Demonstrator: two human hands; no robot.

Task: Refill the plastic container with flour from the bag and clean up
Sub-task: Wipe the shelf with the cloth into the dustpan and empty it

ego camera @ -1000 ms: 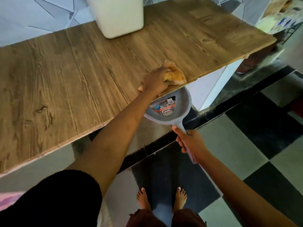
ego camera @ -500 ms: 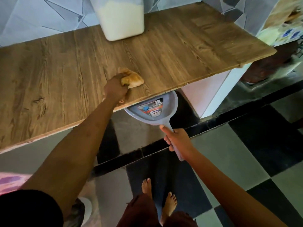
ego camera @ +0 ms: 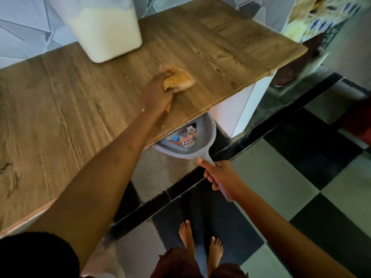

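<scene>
Far left of tabletop (ego camera: pixel 60 101): bare wood grain, no visible flour, tho blur + dim light could hide a thin dusting.

Back edge, left of centre: plastic container (ego camera: pixel 106 35) upright, touching the wall side, flour level high inside, approx most of what shows is white. Lid not in view; top cut off by frame. Flour bag nowhere in view. Refill step looks done, judging by that level.

Centre, near front edge: left hand (ego camera: pixel 157 95) clamped on orange cloth (ego camera: pixel 178 78), cloth bunched + pressed flat to the wood. Vs half a sec ago, now further right along the front edge and a bit deeper in from it, so mid wipe stroke, going back for another pass. Likely gathering crumbs/flour toward the edge; no pile actually visible.

Just below the front edge, right of the cloth: grey dustpan (ego camera: pixel 192 141) tucked under the overhang, mouth up against the underside, label sticker showing inside the pan. Shifted right along the edge too, tracking the cloth, so sweep-and-catch continues. Pan looks empty of flour, but can't be sure w/ this light.

Right: right hand (ego camera: pixel 218 175) closed round the dustpan handle, thumb on top, pan held level off the floor.

Clean-up stage, prob near its end; next needs a pull toward the edge over the pan.
</scene>
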